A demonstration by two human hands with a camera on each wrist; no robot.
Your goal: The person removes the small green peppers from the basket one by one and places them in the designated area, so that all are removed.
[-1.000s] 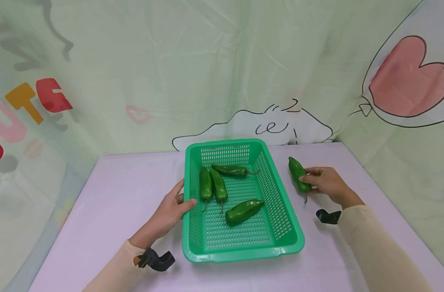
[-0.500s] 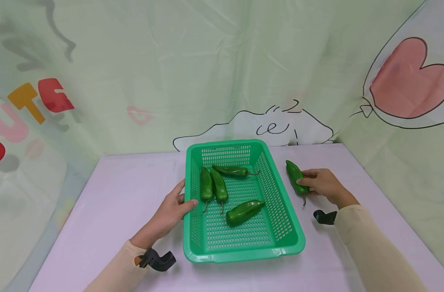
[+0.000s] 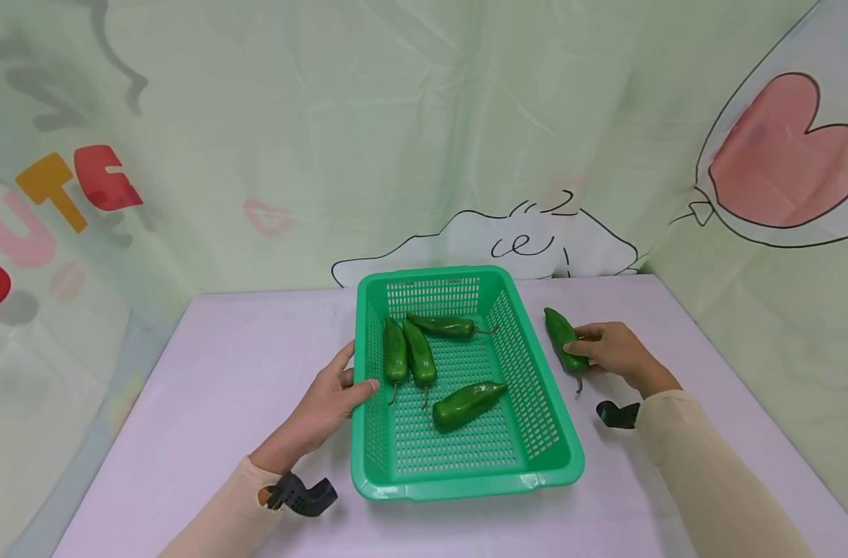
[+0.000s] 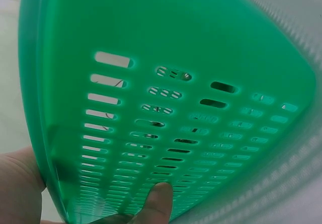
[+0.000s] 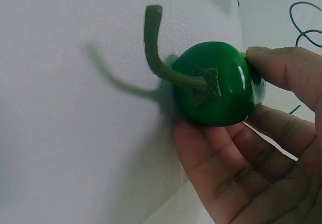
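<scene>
My left hand [image 3: 329, 399] grips the left rim of a green plastic basket [image 3: 466, 488], its thumb over the rim and its fingers against the outer wall. In the left wrist view a fingertip presses the slotted wall [image 4: 126, 27]. Several green peppers lie in the basket: two side by side at the left, one crosswise behind them [image 3: 441, 325], and a wider one [image 3: 466, 406] toward the front. To the basket's right, my right hand [image 3: 615, 355] pinches another green pepper [image 3: 560, 335] between thumb and fingers, close over the table. Its curved stem [image 5: 156, 58] faces the right wrist camera.
A pale lilac cloth covers the table [image 3: 256, 333]. Behind it and at both sides hangs a light green printed curtain [image 3: 368, 139]. Black camera mounts [image 3: 301, 496] stick out from both wrists.
My right hand and its pepper have shifted slightly left, nearer to the basket. My left hand keeps its grip, and the basket and the peppers inside stay as they were.
</scene>
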